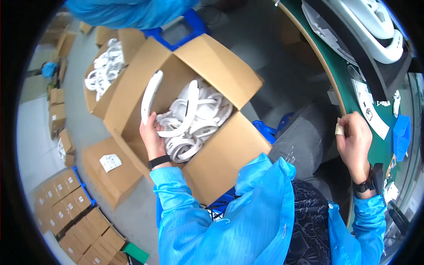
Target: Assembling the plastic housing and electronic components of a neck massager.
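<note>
Left hand [152, 134] fingers clamped on white curved part [149, 95] above open cardboard box [221, 66], right hand [353, 139] fingers pinched on table edge [340, 95]

Single head-worn fisheye view, looking steeply down from above the shoulders, close over both blue sleeves rising from the lower edge. Faces an open cardboard box [194, 119] left of centre, near enough to fill the middle; floor [39, 137] with stacked cartons far below at left, green table edge [340, 84] curving down the right rim. Dark circular vignette all round
</note>
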The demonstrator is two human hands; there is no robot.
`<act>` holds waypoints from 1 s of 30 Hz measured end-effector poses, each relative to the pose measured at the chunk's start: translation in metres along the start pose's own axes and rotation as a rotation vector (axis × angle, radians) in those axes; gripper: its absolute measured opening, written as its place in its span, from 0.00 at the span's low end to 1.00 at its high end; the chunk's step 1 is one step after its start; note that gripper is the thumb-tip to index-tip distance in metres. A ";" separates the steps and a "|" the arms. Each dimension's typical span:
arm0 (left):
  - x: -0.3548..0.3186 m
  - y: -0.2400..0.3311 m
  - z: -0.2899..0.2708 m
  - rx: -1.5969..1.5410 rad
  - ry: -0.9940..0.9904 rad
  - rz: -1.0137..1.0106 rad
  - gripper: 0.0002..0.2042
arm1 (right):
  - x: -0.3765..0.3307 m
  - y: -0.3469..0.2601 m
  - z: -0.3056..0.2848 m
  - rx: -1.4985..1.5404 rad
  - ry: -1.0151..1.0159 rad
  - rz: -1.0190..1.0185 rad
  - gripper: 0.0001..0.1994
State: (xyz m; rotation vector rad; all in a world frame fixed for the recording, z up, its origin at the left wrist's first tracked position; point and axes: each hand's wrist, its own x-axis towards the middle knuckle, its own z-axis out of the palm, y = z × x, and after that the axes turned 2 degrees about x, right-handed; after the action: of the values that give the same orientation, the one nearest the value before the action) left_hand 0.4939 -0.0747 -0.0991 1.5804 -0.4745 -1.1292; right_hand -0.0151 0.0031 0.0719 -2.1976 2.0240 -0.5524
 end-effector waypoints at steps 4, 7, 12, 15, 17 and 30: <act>-0.072 0.070 -0.004 -0.429 -0.276 0.025 0.05 | -0.006 0.004 0.000 0.002 0.055 -0.076 0.08; -0.130 0.097 0.028 -0.617 -0.484 0.020 0.06 | -0.014 0.010 -0.001 0.063 0.045 -0.109 0.06; -0.227 0.101 0.121 -0.760 -0.812 -0.179 0.07 | -0.056 -0.028 -0.065 0.905 -0.203 0.159 0.19; -0.286 0.082 0.178 -0.654 -0.958 -0.275 0.06 | -0.102 -0.021 -0.078 1.436 -0.014 -0.062 0.43; -0.327 0.062 0.212 -0.621 -1.071 -0.411 0.05 | -0.132 -0.013 -0.094 1.685 0.168 -0.020 0.48; -0.442 0.002 0.341 0.077 -1.308 0.573 0.36 | -0.280 0.083 -0.138 2.344 0.976 0.314 0.25</act>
State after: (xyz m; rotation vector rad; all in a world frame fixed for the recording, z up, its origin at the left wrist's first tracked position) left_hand -0.0021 0.0887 0.0995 0.4671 -1.6940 -1.5466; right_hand -0.1525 0.2916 0.1192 -0.0445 0.3386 -2.2333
